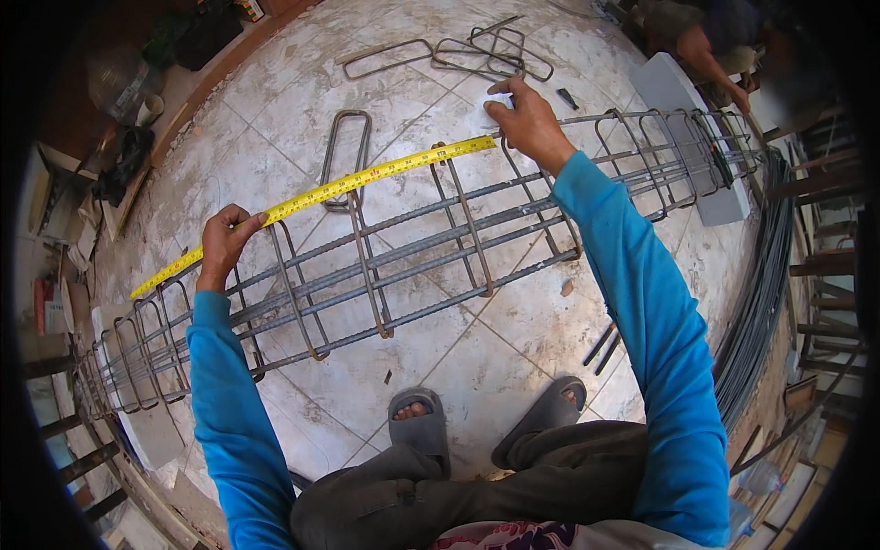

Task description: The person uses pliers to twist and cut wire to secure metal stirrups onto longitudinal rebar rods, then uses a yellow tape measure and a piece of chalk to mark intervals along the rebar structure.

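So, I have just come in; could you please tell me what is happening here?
A person stands over a long cage of steel bars with a yellow tape measure stretched along its top. The left hand pinches the tape partway along; the right hand is at its right visible end, though its grip is unclear. Loose bent steel loops lie beyond on the tiled floor. Another person's arm shows at upper right.

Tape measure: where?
Head view, left of centre: the tape measure runs along the far edge of the rebar cage, left hand on it, ending by right hand.
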Tool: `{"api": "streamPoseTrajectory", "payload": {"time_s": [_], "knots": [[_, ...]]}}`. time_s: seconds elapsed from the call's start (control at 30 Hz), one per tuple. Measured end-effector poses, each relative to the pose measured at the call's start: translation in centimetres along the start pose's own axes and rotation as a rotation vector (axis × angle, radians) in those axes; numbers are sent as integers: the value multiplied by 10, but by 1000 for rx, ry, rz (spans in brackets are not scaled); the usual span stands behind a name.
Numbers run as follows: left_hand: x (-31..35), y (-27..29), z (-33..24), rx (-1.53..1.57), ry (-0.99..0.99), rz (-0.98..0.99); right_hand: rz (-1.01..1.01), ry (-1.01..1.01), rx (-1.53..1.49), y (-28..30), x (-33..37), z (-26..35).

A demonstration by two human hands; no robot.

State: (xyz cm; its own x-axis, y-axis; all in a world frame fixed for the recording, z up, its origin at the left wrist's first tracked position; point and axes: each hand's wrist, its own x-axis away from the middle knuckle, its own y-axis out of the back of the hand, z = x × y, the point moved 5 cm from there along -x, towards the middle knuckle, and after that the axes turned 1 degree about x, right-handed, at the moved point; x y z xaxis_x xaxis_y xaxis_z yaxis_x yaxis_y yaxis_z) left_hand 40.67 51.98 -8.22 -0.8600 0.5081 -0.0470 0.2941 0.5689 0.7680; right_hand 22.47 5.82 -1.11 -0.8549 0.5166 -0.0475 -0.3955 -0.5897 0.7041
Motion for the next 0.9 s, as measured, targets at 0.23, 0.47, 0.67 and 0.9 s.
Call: {"api": "streamPoseTrajectory", "payload": {"time_s": [0.23,0.47,0.67,0.9], "knots": [[6,0,-22,4,2,-13,74,96,18,-36,0,27],[11,-1,-21,23,-52,-23,225,154,41,-92,-2,47],[13,-4,-22,11,-75,-28,228,238,89,-113,-3,47],[15,-4,-21,39,-49,-7,202,287,127,-119,1,48]]}}
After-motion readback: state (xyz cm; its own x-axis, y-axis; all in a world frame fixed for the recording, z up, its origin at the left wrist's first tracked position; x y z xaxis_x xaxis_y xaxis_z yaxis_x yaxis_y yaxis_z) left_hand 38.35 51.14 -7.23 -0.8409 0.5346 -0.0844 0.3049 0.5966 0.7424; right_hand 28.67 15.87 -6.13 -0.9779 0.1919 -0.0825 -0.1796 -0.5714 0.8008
